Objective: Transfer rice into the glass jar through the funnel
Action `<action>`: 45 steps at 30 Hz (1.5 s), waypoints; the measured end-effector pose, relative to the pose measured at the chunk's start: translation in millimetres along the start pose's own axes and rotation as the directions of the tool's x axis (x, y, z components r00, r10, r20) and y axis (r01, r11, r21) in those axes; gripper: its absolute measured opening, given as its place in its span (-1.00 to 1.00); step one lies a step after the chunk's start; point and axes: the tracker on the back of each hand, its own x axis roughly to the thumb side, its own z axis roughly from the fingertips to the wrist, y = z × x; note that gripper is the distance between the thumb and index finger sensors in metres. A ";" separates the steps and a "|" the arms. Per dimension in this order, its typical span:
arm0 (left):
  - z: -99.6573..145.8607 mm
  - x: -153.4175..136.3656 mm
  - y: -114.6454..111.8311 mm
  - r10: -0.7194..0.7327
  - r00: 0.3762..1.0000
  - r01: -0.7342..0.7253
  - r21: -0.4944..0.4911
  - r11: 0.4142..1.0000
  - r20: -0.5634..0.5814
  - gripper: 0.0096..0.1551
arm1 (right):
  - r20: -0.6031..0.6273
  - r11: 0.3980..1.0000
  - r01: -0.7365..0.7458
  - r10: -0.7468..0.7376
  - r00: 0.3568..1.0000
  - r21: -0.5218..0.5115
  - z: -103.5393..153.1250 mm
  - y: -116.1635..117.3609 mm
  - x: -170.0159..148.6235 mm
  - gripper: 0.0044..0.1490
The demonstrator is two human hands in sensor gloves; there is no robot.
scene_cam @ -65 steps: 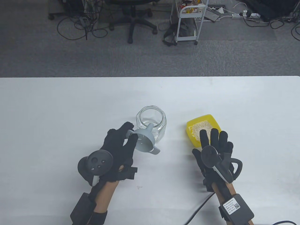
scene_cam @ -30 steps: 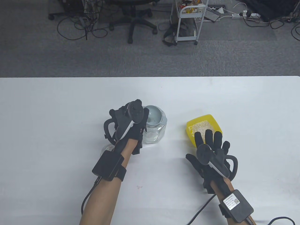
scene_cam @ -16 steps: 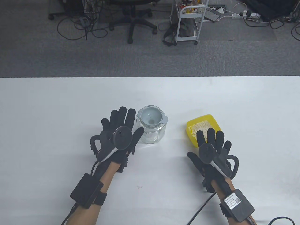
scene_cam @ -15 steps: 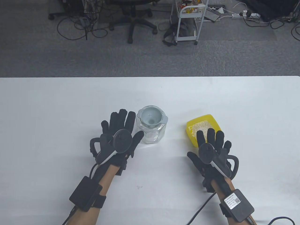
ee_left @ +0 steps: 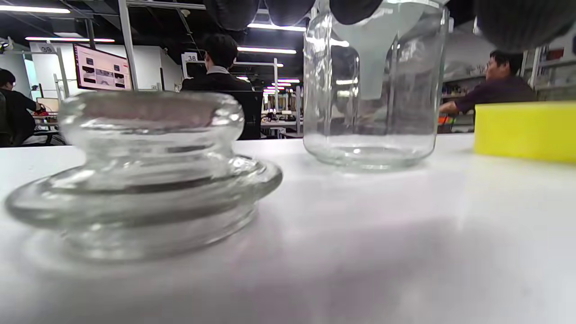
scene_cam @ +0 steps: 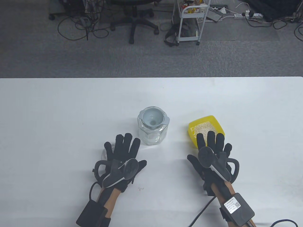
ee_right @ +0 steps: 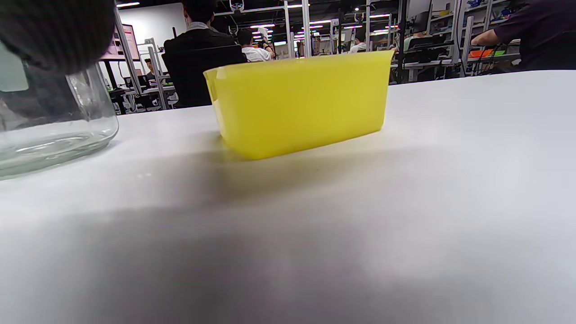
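A clear glass jar [scene_cam: 152, 132] stands upright at the table's middle with a pale grey funnel [scene_cam: 153, 117] seated in its mouth; both show in the left wrist view, jar [ee_left: 373, 135] and funnel spout [ee_left: 371, 67]. A yellow tub [scene_cam: 214, 120] of rice [scene_cam: 202, 128] sits to its right, also in the right wrist view [ee_right: 299, 105]. My left hand [scene_cam: 124, 147] lies open and empty, fingers spread, in front-left of the jar. My right hand [scene_cam: 213, 141] is open and empty, fingers spread over the tub's near edge.
The jar's glass lid [ee_left: 144, 171] lies on the table [scene_cam: 47, 118] under my left fingers, its edge showing in the table view [scene_cam: 104, 153]. The table's far edge borders an office floor with a chair and a cart.
My left hand set the funnel into the jar's mouth, let go, and drew back toward me to the table's front. My right hand stayed by the yellow tub.
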 end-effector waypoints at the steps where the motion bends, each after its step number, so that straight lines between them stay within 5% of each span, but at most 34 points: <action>1: -0.4 -0.7 0.4 0.026 1.000 -0.026 0.000 1.000 -0.003 0.10 | 0.000 1.000 0.000 0.000 1.000 0.001 0.2 0.1 -0.2 0.16; 14: -2.5 -2.7 -8.4 0.009 1.000 -0.009 -0.012 1.000 -0.008 0.06 | -0.014 0.999 -0.036 0.036 0.999 0.012 3.9 1.8 10.3 0.17; 20: -3.1 -3.9 -11.1 0.012 1.000 -0.012 -0.016 1.000 -0.006 0.05 | -0.094 0.987 0.133 -0.141 0.986 -0.087 8.1 -47.2 6.8 0.16; 23: -3.8 -2.0 -10.7 0.021 1.000 -0.021 -0.006 1.000 -0.002 0.04 | -0.177 0.967 0.234 -0.249 0.952 -0.099 -10.5 -70.3 -4.4 0.15; 27: -3.5 -1.7 -9.1 0.038 0.999 -0.038 0.026 0.999 0.008 0.03 | -0.337 0.976 0.216 -0.211 0.917 -0.023 -53.6 -79.7 -23.6 0.13; 35: -4.6 -9.6 -9.8 0.048 0.999 -0.047 0.034 0.998 -0.013 0.01 | -0.603 0.955 0.130 0.061 0.795 0.268 -120.8 -38.5 -53.0 0.01; 41: -4.2 -11.1 -10.1 0.038 0.999 -0.037 0.034 0.999 -0.022 0.01 | -0.637 0.932 0.141 0.113 0.762 0.335 -131.1 -11.6 -59.2 -0.21; 45: -4.1 -11.1 -11.1 0.032 0.999 -0.031 0.038 0.999 -0.023 0.01 | -0.669 0.953 0.154 0.063 0.741 0.261 -131.0 0.0 -65.1 -0.45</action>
